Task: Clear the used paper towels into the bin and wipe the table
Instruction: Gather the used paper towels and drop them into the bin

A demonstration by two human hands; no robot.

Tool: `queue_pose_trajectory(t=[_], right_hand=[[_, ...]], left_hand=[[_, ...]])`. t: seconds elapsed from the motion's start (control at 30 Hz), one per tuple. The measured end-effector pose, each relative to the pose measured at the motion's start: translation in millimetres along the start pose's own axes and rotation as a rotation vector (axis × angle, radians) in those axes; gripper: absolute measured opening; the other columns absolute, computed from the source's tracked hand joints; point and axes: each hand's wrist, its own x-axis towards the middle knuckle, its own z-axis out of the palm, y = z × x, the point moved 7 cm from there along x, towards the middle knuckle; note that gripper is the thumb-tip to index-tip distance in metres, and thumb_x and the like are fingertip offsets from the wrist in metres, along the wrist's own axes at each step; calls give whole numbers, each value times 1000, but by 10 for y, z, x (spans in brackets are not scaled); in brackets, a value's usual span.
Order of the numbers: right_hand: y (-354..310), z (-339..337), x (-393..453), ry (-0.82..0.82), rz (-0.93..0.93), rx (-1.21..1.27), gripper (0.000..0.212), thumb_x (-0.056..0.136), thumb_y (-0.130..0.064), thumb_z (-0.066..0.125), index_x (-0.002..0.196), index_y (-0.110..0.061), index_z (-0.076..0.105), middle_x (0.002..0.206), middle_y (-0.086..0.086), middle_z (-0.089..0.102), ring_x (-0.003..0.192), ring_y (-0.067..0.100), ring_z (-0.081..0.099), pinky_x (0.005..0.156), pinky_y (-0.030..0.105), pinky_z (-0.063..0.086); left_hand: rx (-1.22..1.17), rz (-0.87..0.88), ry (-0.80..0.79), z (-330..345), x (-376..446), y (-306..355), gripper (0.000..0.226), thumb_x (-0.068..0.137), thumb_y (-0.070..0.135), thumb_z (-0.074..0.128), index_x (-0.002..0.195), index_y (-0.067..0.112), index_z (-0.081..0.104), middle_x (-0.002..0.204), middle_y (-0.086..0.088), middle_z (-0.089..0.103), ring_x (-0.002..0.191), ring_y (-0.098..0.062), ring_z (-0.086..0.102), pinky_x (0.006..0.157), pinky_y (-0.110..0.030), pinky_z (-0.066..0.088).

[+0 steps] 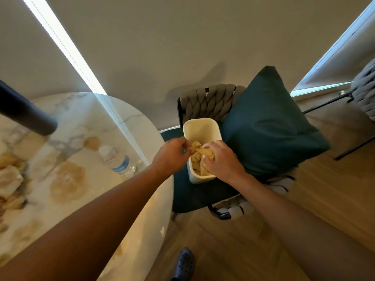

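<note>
A cream rectangular bin [200,128] stands on a chair seat, right of the round marble table [85,122]. Both hands are over the bin's near half. My left hand [171,156] pinches the edge of a wad of stained paper towels [197,157] at the bin's left rim. My right hand [222,161] has its fingers curled over the same wad from the right, and the wad sits partly inside the bin. More crumpled used towels [10,179] lie at the table's left edge. Brown wet stains [68,181] spread across the tabletop.
A plastic water bottle [118,160] lies on the table near its right edge. A dark cylinder [26,112] juts in at upper left. A dark green cushion [267,122] leans on the woven chair [209,100]. A second chair [363,88] stands far right. A shoe [184,262] is on the wood floor.
</note>
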Motion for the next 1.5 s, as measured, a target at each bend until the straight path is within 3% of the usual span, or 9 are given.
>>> queue_pose_trajectory(t=[0.23, 0.5, 0.63, 0.83, 0.97, 1.17, 1.5], right_hand=[[-423, 23, -234, 13, -62, 0, 32, 95, -33, 63, 126, -24, 62, 128, -5, 57, 111, 15, 56, 89, 26, 45], [-1124, 300, -611, 12, -149, -35, 33, 96, -35, 64, 126, -22, 62, 129, -2, 62, 115, 17, 58, 98, 28, 44], [-1516, 541, -751, -16, -195, -34, 31, 96, -38, 62, 124, -25, 62, 128, -4, 62, 113, 13, 59, 95, 27, 50], [-2170, 961, -903, -58, -250, -10, 33, 96, -37, 63, 126, -25, 62, 131, -7, 59, 118, 11, 57, 93, 19, 42], [-2614, 1216, -962, -67, -331, -9, 30, 95, -34, 63, 123, -23, 64, 124, -5, 61, 111, 15, 59, 90, 30, 52], [-3215, 1611, -961, -95, -422, -8, 26, 91, -32, 64, 116, -24, 66, 116, -6, 61, 100, 16, 63, 82, 38, 56], [-3953, 2194, -740, -191, -525, -12, 25, 91, -29, 65, 116, -23, 65, 115, -5, 61, 100, 18, 62, 80, 40, 55]], left_hand=[[60, 37, -25, -184, -440, -95, 23, 98, 31, 60, 118, 20, 65, 113, 1, 68, 97, -15, 64, 89, -32, 57], [89, 20, 25, -528, -1120, -431, 26, 99, 34, 58, 121, 22, 63, 120, 1, 66, 102, -15, 64, 91, -32, 56], [102, 16, 30, -725, -1477, -757, 24, 98, 34, 58, 119, 23, 63, 116, 3, 67, 102, -14, 63, 89, -33, 56], [113, -17, 73, -1170, -2014, -1367, 21, 97, 35, 57, 113, 24, 65, 108, 5, 66, 95, -14, 61, 81, -37, 54], [126, -51, 109, -1478, -2315, -1737, 21, 98, 35, 56, 113, 23, 65, 108, 6, 65, 97, -14, 60, 82, -38, 54], [144, -126, 164, -1885, -2728, -2362, 18, 97, 36, 58, 108, 24, 64, 105, 6, 65, 95, -14, 60, 81, -37, 52], [118, -283, 221, -2314, -3236, -3326, 15, 96, 32, 59, 105, 21, 65, 104, 6, 63, 97, -15, 60, 78, -36, 50]])
